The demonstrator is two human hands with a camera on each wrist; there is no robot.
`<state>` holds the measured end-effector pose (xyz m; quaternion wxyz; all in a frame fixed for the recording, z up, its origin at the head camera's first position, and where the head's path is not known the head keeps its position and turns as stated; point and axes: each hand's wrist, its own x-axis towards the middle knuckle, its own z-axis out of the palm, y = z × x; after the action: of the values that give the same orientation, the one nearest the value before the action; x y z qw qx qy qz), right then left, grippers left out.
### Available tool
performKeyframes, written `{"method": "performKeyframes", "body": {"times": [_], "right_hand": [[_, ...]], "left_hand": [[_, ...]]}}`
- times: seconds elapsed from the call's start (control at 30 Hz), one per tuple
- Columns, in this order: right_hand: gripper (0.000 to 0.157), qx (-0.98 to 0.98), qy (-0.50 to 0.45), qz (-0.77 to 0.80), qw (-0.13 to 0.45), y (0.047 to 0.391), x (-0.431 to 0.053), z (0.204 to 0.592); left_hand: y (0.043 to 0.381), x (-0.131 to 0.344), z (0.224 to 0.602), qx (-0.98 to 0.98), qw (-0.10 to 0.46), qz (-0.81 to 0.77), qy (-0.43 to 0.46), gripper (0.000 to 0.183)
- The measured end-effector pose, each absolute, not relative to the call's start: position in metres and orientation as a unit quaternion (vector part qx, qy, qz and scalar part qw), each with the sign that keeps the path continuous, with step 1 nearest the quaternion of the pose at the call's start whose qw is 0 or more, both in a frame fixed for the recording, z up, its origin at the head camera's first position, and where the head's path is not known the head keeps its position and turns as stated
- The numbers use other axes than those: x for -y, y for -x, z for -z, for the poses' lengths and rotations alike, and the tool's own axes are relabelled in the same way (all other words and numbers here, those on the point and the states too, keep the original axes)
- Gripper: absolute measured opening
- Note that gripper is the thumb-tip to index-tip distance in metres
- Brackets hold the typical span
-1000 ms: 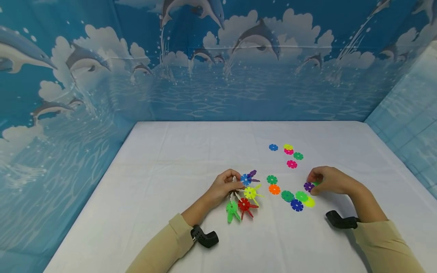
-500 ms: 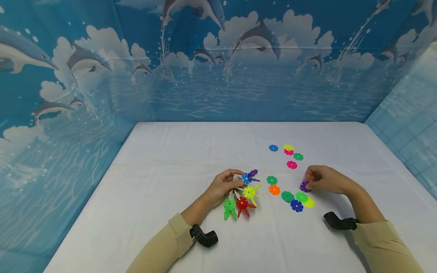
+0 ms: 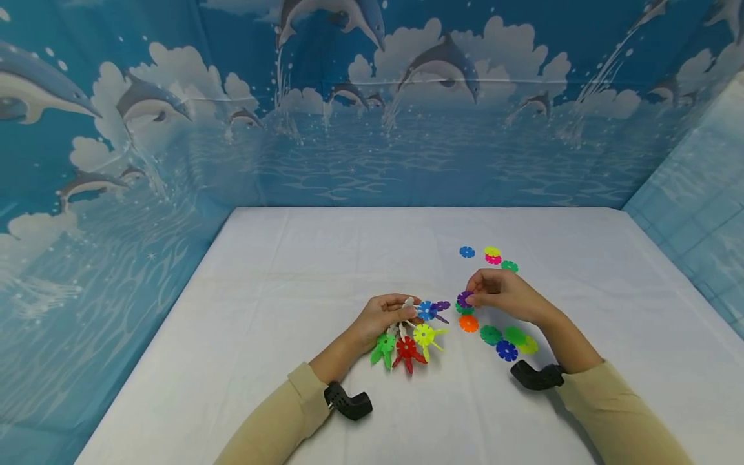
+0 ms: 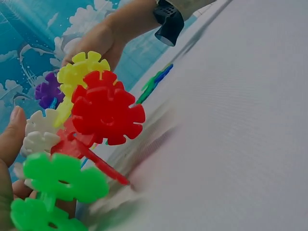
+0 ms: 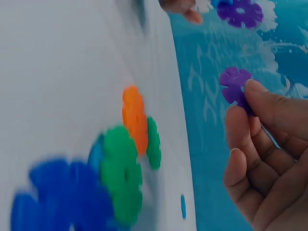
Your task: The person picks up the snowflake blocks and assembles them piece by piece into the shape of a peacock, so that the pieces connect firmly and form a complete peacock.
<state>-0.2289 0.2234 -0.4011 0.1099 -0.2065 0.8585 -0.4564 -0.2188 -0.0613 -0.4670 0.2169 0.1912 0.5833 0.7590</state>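
Note:
My left hand [image 3: 380, 321] grips a cluster of interlocked notched plastic discs by its white discs [image 4: 41, 131]. Red discs [image 3: 407, 352], yellow discs [image 3: 424, 335], green discs [image 3: 383, 347] and a blue disc [image 3: 425, 310] with purple ones [image 3: 441, 307] branch out from it. Between thumb and fingertips, my right hand [image 3: 504, 296] pinches a single purple disc [image 5: 235, 86], held up to the right of the cluster. In the head view that disc overlaps a green disc [image 3: 463, 310] on the table.
On the white-covered table [image 3: 302, 271], loose discs lie to the right: an orange one [image 3: 468, 323], a dark blue one [image 3: 507, 351] and several greens [image 3: 491, 334]. Farther back are a blue disc [image 3: 467, 252] and a yellow one [image 3: 492, 251] over a pink one. Dolphin-printed cloth [image 3: 372, 155] hangs behind.
My right hand has lifted the purple disc from the right-hand pile and carried it left toward the cluster. My left hand has turned the cluster, its purple discs now pointing right.

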Motion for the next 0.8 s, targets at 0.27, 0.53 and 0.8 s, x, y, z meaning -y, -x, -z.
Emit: {"method": "performKeyframes", "body": {"times": [0.27,0.53,0.8], "right_hand": [[0.012,-0.823,0.252,0.494,0.122,0.229,-0.194,0.402],[0.008,-0.830,0.256,0.481,0.118,0.225,-0.187,0.401],[0.006,-0.836,0.279,0.459,0.110,0.220,-0.182,0.400]], "left_hand": [[0.219,0.061,0.464,-0.612,0.233,-0.731,-0.192,0.037],[0.218,0.064,0.462,-0.640,0.235,-0.701,-0.211,0.034],[0.218,0.065,0.462,-0.627,0.243,-0.700,-0.240,0.034]]}}
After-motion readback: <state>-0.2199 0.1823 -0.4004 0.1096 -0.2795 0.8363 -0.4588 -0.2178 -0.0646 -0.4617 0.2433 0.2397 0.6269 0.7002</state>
